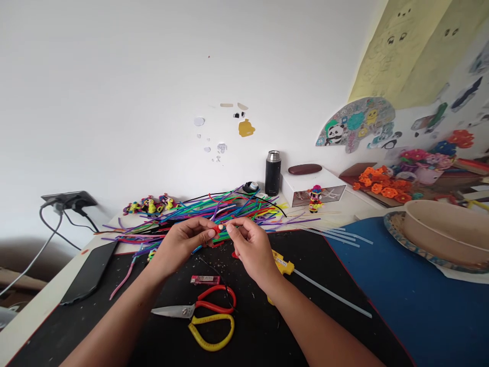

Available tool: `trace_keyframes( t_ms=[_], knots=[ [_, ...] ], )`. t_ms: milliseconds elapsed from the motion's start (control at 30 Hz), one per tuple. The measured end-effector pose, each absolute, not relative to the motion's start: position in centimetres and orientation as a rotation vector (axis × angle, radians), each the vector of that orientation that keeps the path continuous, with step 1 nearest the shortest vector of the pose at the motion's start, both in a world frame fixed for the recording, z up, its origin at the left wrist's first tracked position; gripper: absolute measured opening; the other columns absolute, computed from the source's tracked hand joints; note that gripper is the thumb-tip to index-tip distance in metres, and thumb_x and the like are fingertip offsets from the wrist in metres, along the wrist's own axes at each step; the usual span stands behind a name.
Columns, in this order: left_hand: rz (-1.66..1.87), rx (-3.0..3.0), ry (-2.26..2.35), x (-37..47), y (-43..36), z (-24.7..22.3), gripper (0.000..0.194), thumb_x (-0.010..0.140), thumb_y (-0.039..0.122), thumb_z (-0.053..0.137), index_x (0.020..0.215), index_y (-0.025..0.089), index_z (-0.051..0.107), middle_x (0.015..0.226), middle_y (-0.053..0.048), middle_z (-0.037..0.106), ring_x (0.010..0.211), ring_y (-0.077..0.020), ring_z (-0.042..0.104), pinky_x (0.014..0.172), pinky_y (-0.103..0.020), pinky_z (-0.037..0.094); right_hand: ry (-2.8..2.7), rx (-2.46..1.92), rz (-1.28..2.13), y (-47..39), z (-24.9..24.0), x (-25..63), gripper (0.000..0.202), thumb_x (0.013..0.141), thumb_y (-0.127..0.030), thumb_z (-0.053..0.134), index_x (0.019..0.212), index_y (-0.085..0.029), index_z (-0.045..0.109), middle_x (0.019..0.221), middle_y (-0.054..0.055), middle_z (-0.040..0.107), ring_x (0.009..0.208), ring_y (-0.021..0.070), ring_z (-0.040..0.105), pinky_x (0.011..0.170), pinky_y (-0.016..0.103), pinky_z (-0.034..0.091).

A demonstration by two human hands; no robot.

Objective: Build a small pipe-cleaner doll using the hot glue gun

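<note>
Above the black mat (305, 326), my left hand (187, 242) pinches a small red piece (218, 229) with a whitish spot on it. My right hand (250, 247) is closed at the right side of the same piece, thumb and forefinger pressed together; its fingertips hide what they grip. Scissors (208, 313) with one red and one yellow handle lie below the hands, beside a pink lighter (205, 280). A yellow glue gun (281, 262) with a long clear glue stick (332, 293) is partly behind my right forearm.
Colourful pipe cleaners (198, 211) are heaped behind the hands. Further back stand a black bottle (272, 176), a white box (313, 186) and a small figure (315, 199). A round bowl (446, 229) is at the right, a dark flat panel (89, 275) at the left.
</note>
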State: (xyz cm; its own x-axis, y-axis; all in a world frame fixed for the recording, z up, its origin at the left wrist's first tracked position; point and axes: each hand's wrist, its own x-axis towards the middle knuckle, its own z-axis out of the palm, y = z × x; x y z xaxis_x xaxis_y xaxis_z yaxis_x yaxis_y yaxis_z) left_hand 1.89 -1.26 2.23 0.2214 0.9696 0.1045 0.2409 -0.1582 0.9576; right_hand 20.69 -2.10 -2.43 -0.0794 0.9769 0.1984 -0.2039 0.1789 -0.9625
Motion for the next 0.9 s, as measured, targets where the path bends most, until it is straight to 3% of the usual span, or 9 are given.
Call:
trace_keyframes(
  t_ms=[500, 900],
  knots=[
    [0.967, 1.660, 1.216, 2.33, -1.54, 2.55, 0.034, 0.078, 0.052, 0.084, 0.087, 0.019, 0.079, 0.080, -0.003, 0.075, 0.072, -0.0173, 0.064, 0.067, -0.028, 0.052, -1.270, -0.902, 1.174, -2.07, -2.45, 20.58, 0.027, 0.092, -0.046, 0.069, 0.092, -0.019, 0.070, 0.055, -0.007, 0.049, 0.046, 0.0107, 0.044, 0.046, 0.023, 0.038],
    [0.884, 1.738, 1.249, 1.77, -1.23, 2.29, 0.037, 0.083, 0.055, 0.077, 0.092, 0.020, 0.077, 0.083, -0.004, 0.076, 0.077, -0.0211, 0.069, 0.073, -0.031, 0.054, -1.209, -0.861, 1.231, -1.72, -1.87, 21.19, 0.034, 0.092, -0.053, 0.069, 0.094, -0.019, 0.070, 0.056, -0.006, 0.051, 0.045, 0.0102, 0.044, 0.043, 0.022, 0.035]
  ],
)
